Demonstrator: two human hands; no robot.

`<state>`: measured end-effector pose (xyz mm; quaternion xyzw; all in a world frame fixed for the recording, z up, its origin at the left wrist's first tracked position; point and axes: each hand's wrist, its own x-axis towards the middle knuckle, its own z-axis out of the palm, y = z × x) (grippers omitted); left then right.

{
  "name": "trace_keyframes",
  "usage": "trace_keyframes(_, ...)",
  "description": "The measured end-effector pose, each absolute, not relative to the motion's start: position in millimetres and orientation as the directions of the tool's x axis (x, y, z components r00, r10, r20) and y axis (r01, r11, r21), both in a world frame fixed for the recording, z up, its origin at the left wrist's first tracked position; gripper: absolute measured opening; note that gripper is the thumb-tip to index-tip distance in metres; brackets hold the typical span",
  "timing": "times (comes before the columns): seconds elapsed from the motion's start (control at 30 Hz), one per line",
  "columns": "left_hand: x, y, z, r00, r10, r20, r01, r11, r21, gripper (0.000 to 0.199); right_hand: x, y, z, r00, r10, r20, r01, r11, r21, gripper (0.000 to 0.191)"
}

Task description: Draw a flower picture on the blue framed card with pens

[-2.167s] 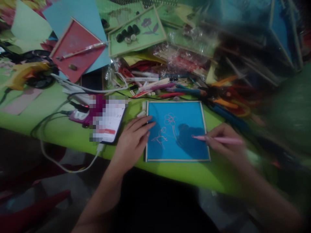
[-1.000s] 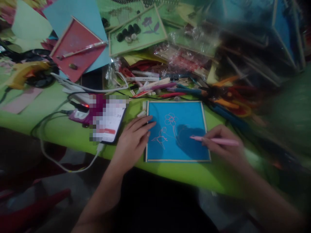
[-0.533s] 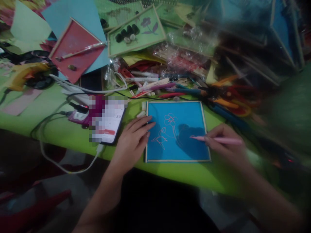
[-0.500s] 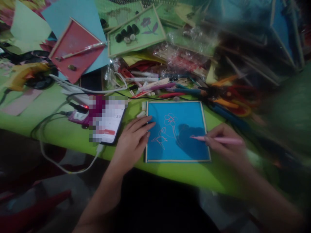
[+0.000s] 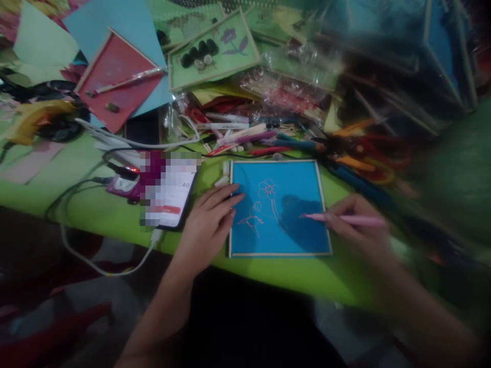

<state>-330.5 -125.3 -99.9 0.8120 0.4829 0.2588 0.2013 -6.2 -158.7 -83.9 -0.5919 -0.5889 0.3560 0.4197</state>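
Note:
A square blue panel (image 5: 249, 245) with thin wooden edging lies on the green table. Pink line drawings of a flower (image 5: 269, 189) and a bird (image 5: 251, 223) show on its left and middle. My left hand (image 5: 210, 220) rests with fingers stretched out over the panel's left edge. At the right edge, my right hand (image 5: 355, 220) pinches a pink pen (image 5: 360, 220), its tip at the blue surface among small marks. The shadow of my right hand darkens that part of the panel.
Left of the panel lies a phone (image 5: 176, 199) with a white cable (image 5: 126, 273). Behind are pens and sticks (image 5: 245, 138), orange-handled scissors (image 5: 356, 163), a red panel (image 5: 115, 97) and a green panel with black stones (image 5: 199, 53). A yellow glue gun (image 5: 36, 117) sits far left.
The view has shifted very slightly. Both hands keep nearly the same places, and the pen tip stays at the right part of the panel.

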Motion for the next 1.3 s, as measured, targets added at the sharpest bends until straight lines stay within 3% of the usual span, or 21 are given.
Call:
trace_keyframes(0.37,-330.2,-126.1,-99.8,0.383,0.898,0.215,0.687,-0.432,0.584,0.036,-5.3,-160.6,-85.3,0.037,0.998,0.06,0.427,0.038,-0.904,0.016)
trace_keyframes(0.6,-330.4,-125.4,-100.5,0.391,0.89,0.235,0.681,-0.452,0.577,0.035,-10.4,-159.4,-79.9,0.133,0.989,0.068,0.365,0.015,-0.931,0.019)
trace_keyframes(0.9,-330.7,-126.0,-100.7,0.396,0.889,0.231,0.682,-0.453,0.574,0.036,-6.6,-159.2,-80.3,0.092,0.995,0.038,0.482,-0.011,-0.876,0.02)
trace_keyframes(1.3,-331.2,-125.8,-102.4,0.398,0.883,0.248,0.677,-0.465,0.571,0.035,-7.8,-161.0,-85.2,0.12,0.986,0.12,0.557,0.033,-0.83,0.022)
